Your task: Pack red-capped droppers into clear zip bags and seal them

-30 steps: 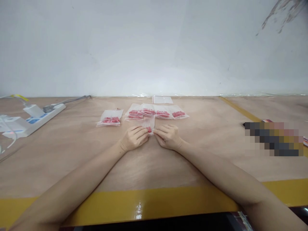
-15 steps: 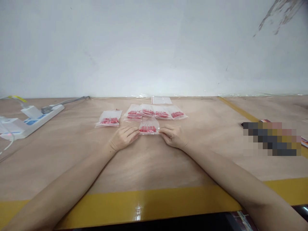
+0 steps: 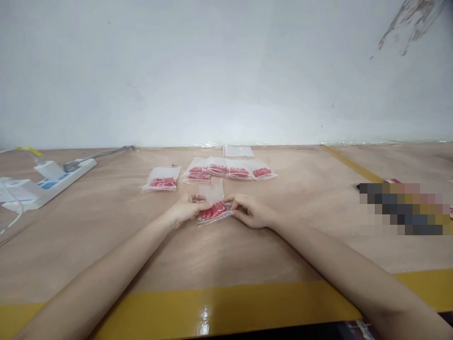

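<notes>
A small clear zip bag (image 3: 213,206) with red pieces inside lies tilted on the wooden table (image 3: 106,226), held between both hands. My left hand (image 3: 186,209) pinches its left end and my right hand (image 3: 249,211) grips its right end. Behind them sits a row of several filled bags (image 3: 230,169) with red pieces. One more filled bag (image 3: 162,179) lies apart to the left. An empty clear bag (image 3: 238,151) rests at the back by the wall.
A white power strip (image 3: 49,182) with plugs and cables lies at the far left. A blurred object (image 3: 403,208) sits at the right. Yellow tape (image 3: 226,309) runs along the table's near edge, and a white wall stands behind.
The bag between my hands was spread out level, then came nearer to me and tilted. Both hands drew back slightly from the row of bags.
</notes>
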The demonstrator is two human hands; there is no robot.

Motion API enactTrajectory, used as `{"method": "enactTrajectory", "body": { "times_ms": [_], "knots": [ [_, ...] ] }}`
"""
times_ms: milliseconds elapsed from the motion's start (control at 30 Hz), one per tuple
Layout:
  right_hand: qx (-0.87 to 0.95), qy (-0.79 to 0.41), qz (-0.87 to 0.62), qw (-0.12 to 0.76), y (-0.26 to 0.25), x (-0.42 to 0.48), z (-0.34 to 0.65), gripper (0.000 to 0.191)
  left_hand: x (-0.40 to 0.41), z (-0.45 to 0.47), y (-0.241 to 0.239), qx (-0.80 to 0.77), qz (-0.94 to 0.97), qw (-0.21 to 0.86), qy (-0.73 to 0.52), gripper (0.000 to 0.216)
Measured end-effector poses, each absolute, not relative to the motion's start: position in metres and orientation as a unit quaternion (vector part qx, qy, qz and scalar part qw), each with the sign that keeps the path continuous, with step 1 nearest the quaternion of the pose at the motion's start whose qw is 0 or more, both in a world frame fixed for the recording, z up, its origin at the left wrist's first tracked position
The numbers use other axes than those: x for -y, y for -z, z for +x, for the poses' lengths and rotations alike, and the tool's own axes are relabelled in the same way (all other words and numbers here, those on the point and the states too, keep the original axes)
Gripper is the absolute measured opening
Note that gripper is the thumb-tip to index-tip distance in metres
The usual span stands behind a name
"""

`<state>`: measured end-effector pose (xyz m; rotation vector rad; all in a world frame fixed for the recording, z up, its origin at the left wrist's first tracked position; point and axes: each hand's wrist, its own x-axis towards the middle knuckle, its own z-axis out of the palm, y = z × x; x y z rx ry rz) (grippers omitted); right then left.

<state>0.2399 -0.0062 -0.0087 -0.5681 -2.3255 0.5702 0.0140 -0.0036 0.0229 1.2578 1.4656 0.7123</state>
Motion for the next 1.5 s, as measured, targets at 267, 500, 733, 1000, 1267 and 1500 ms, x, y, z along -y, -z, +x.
{"method": "enactTrajectory", "body": {
  "times_ms": [267, 500, 733, 1000, 1267, 1500],
  "knots": [
    [0.913, -0.183, -0.211, 0.298, 0.007, 0.010, 0.233, 0.024, 0.000, 0.018, -0.013, -0.585, 0.620, 0.351, -0.388, 0.055],
    [0.911, -0.156, -0.211, 0.318, 0.016, 0.010, 0.219, 0.029, 0.008, 0.029, -0.021, -0.518, 0.574, 0.500, -0.390, 0.073],
    [0.858, -0.035, -0.312, 0.406, 0.008, -0.016, 0.245, 0.025, -0.026, -0.013, -0.042, -0.567, 0.604, 0.345, -0.442, 0.064],
    [0.789, 0.160, -0.524, 0.278, 0.012, -0.066, 0.270, 0.030, -0.105, -0.099, -0.061, -0.748, 0.560, 0.161, -0.318, 0.069],
    [0.835, 0.184, -0.417, 0.308, 0.013, -0.057, 0.258, 0.023, -0.073, -0.052, -0.044, -0.570, 0.744, -0.136, -0.320, 0.029],
    [0.894, 0.113, -0.303, 0.310, 0.013, -0.012, 0.249, 0.023, -0.007, 0.020, -0.009, -0.260, 0.932, -0.088, -0.236, 0.022]
  ]
}}
